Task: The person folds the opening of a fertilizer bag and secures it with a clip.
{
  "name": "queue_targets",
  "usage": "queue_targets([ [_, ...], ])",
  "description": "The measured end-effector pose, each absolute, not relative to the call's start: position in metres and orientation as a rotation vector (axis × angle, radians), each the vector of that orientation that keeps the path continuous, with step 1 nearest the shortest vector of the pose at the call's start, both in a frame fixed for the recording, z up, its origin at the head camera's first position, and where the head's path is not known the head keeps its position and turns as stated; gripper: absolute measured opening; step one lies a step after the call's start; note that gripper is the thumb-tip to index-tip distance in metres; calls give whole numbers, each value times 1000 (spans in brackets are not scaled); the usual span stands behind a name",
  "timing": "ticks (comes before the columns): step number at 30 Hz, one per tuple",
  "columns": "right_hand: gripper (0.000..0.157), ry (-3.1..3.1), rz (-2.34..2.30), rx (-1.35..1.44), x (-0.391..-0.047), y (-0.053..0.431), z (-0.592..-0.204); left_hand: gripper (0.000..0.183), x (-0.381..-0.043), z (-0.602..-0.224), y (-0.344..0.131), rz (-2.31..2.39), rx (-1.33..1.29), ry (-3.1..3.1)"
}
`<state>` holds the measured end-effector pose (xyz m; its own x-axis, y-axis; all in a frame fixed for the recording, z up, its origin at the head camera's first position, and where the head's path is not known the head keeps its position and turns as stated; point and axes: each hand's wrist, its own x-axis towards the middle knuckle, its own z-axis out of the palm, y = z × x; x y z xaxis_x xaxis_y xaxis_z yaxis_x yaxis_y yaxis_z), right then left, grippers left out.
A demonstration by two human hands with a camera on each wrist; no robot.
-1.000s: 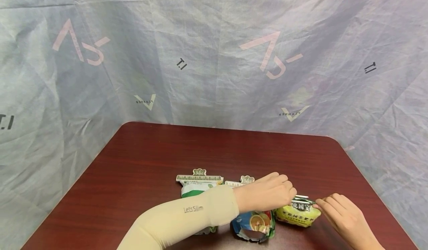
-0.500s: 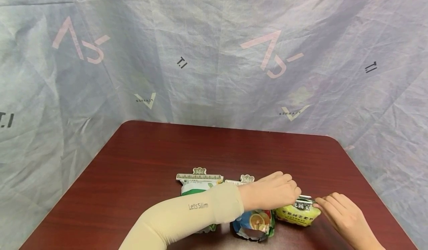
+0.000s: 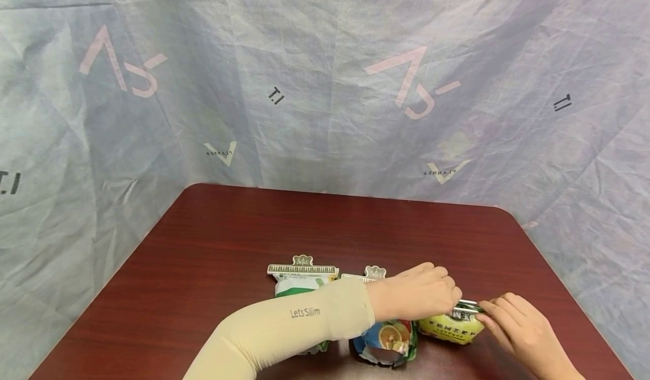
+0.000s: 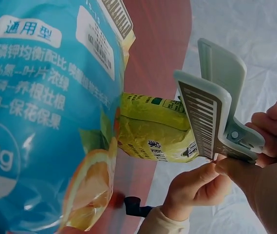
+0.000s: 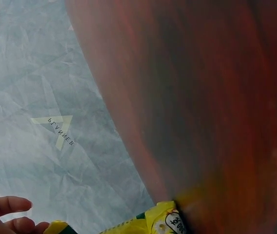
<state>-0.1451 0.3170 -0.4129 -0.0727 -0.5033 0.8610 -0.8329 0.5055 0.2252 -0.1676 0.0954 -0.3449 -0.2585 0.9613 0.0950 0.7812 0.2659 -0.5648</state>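
Observation:
My left hand [image 3: 421, 292] pinches the handles of a wide bag clip [image 4: 206, 109] with thumb and fingers. In the left wrist view the clip's two long plates stand spread apart, right at the folded top of a yellow fertilizer bag [image 4: 153, 127]. At the other end of that top, my right hand [image 3: 518, 326] pinches the bag's edge between thumb and fingers. The head view shows the clip as thin pale lines between the hands, its left part hidden behind my left fingers. Printed Chinese characters show on the yellow bag's front.
A blue bag [image 3: 378, 343] with orange-slice pictures stands left of the yellow one, a clip [image 3: 376, 273] on its top. Further left is a white and green bag [image 3: 299, 285] with another clip [image 3: 303, 268]. My left sleeve crosses over both. Grey cloth [image 3: 325, 86] hangs around the dark red table [image 3: 228, 227].
My left hand has shifted slightly right with the clip, along the top of the yellow bag. The right hand stays nearly in place. The other two bags have not moved.

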Motion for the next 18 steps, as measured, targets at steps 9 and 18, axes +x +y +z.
queue_targets([
  [9, 37, -1734, 407, 1102, -141, 312, -407, 22, -167, -346, 100, 575, -1549, -2083],
  [18, 36, -1724, 398, 1115, -141, 311, -406, 23, -166, -346, 106, 541, -1559, -2073],
])
